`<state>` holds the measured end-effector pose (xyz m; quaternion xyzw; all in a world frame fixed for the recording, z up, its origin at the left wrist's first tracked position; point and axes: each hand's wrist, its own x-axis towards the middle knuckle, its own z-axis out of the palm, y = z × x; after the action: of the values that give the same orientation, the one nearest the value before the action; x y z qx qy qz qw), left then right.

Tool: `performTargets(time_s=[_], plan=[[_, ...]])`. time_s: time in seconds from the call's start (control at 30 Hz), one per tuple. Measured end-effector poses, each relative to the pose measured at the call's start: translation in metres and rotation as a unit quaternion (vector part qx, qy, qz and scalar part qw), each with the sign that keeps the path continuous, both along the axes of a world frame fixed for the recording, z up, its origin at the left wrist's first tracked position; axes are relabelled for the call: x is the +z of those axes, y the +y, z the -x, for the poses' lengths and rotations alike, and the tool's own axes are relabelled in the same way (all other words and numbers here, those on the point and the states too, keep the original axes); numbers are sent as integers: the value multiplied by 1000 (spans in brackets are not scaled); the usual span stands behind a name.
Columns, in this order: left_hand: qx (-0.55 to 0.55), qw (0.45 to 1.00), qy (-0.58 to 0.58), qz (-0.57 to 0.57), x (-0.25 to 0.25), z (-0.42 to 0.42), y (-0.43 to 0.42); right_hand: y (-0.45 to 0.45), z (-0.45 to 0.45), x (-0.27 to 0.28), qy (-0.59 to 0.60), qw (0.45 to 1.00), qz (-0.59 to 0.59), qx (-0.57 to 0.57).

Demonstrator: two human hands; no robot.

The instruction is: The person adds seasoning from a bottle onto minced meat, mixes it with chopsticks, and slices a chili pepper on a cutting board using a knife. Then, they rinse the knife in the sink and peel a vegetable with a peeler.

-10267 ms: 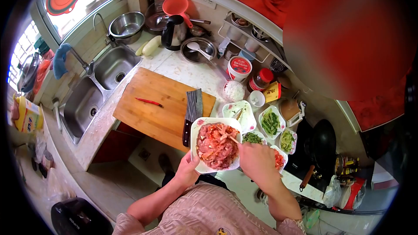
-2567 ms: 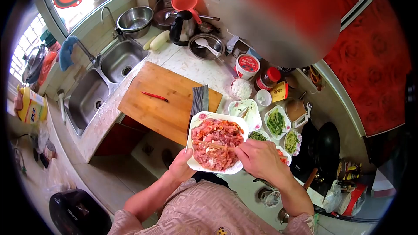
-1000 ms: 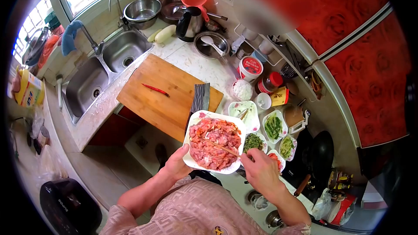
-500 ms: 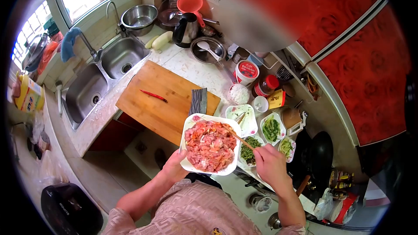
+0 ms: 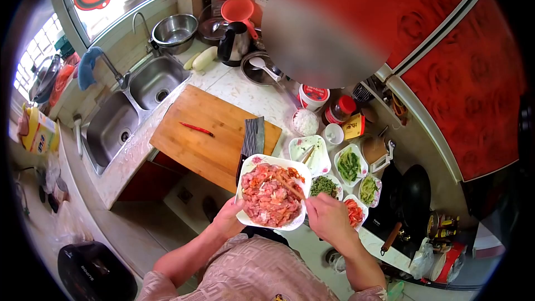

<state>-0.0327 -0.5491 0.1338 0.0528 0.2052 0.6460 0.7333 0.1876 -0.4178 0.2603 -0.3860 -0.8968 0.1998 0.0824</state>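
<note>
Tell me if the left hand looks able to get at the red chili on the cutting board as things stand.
Probably not yet: the left hand is busy holding the white bowl. The red chili itself lies uncovered on the cutting board, with nothing over it.

A kitchen is indicated: a double sink [image 5: 134,106] is set into the desk [image 5: 222,85]; a cutting board [image 5: 214,146] and cleaver [image 5: 254,135], an electric kettle [image 5: 235,44] and a black wok [image 5: 416,195] are noted; red cabinets [image 5: 468,112] are mounted above.
</note>
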Motion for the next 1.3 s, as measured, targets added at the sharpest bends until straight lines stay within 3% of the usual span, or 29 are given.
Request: performTargets(time_s=[0.1, 0.33, 0.53, 0.67, 0.97, 1.0, 1.1, 1.3], plan=[[7, 1000, -5, 12, 0, -1, -2, -6, -18, 12, -55, 998, 12, 36], [24, 1000, 7, 3, 4, -1, -3, 1, -42, 27, -21, 994, -97, -54], [1, 1000, 19, -4, -2, -1, -4, 1, -21, -5, -5, 997, -72, 6], [1, 1000, 11, 12, 5, -4, -2, -18, -13, 25, -11, 998, -37, 41], [-8, 1000, 20, 16, -6, 8, -4, 34, -40, 37, -68, 988, -130, 54], [-1, 1000, 19, 19, -1, 7, -3, 31, -40, 45, -164, 978, -93, 84], [-2, 1000, 18, 12, -4, 9, -1, 25, -35, 63, -192, 968, -102, 123], [-41, 999, 28, -11, 3, 12, 2, 60, -5, 62, -136, 962, -173, 163]])
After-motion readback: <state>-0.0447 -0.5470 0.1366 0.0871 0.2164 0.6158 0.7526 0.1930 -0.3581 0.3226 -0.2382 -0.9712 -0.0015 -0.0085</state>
